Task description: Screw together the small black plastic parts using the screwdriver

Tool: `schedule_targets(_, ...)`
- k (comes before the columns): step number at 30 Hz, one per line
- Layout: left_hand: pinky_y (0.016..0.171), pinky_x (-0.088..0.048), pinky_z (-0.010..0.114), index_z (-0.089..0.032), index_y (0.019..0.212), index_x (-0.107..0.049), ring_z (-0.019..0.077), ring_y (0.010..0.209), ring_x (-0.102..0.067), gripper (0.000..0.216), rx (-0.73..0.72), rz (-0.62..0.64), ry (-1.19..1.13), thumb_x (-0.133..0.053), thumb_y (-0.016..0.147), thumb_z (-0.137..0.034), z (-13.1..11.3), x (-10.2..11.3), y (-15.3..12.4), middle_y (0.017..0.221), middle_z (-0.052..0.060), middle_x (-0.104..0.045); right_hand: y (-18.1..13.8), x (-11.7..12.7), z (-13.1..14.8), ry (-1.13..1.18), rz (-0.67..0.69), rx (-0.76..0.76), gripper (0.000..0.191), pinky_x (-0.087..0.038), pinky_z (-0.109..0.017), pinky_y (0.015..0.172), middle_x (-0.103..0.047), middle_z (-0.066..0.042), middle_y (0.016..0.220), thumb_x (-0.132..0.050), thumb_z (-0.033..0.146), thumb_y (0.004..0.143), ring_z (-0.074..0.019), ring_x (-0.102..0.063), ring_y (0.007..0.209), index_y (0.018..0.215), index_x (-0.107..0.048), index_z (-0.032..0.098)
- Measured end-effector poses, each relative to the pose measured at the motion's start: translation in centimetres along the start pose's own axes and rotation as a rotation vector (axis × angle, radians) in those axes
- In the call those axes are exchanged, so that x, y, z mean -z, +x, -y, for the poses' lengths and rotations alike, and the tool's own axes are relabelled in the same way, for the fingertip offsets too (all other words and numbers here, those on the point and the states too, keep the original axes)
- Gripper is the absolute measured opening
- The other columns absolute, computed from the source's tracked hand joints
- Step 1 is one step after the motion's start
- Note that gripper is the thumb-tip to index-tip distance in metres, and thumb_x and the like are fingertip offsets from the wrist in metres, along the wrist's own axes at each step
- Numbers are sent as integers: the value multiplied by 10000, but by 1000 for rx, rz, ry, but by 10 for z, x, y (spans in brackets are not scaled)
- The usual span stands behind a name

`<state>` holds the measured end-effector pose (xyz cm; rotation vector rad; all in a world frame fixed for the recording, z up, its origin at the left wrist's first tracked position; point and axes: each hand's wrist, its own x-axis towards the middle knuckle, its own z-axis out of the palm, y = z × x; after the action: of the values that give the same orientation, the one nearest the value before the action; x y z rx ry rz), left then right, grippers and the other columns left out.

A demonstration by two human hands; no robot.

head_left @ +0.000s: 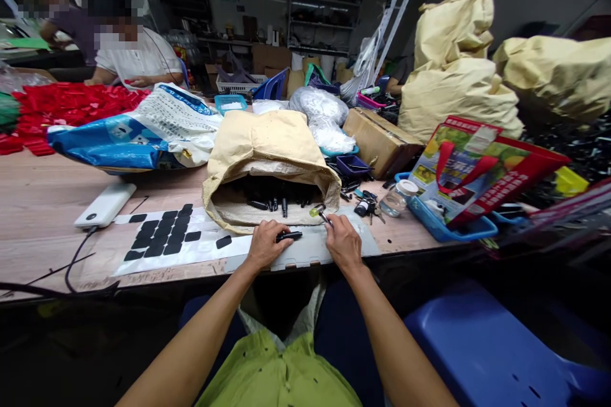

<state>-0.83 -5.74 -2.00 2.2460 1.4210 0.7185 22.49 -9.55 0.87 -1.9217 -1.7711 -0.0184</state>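
Note:
My left hand (268,242) is closed around a short black pen-shaped piece (291,236), which points right, low over the grey board (305,256) at the table's edge. In my right hand (344,241) is a slim tool with a metal shaft (325,217). A small yellow-green piece (315,210) lies at the shaft's far end; whether the two are joined I cannot tell. Just beyond both hands, a tan paper sack (267,133) lies with its mouth facing me. Several black pieces (284,207) show inside, and its depth is dark.
Black rounded stickers (165,232) cover a white sheet at left, near a white power bank (105,205). Keys (377,213), a clear jar (398,198) and a blue basket (429,222) stand right. Two people sit beyond red parts (76,107). A blue stool (496,343) is at lower right.

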Motion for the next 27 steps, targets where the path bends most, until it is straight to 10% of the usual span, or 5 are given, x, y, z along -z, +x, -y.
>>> schedule_targets(7,873,-368,371,-278,1007,-766,246,962,-540,195,17,-7,-27,-757,841,-379,2,-2,0,920,33,-688,-36,9,28,371,17,113,348,-494,-320,972,-688,-106,1114,-394,267,1028,-215,-641,1067,1260,-644,196)
schedule_targets(27,886,-353,372,-267,1036,-749,239,1001,-534,196,27,21,-5,-715,890,-394,-2,1,0,973,25,-687,-33,1,44,293,81,116,316,-485,-300,896,-680,-85,1067,-448,240,1003,-205,-638,988,1233,-662,199)
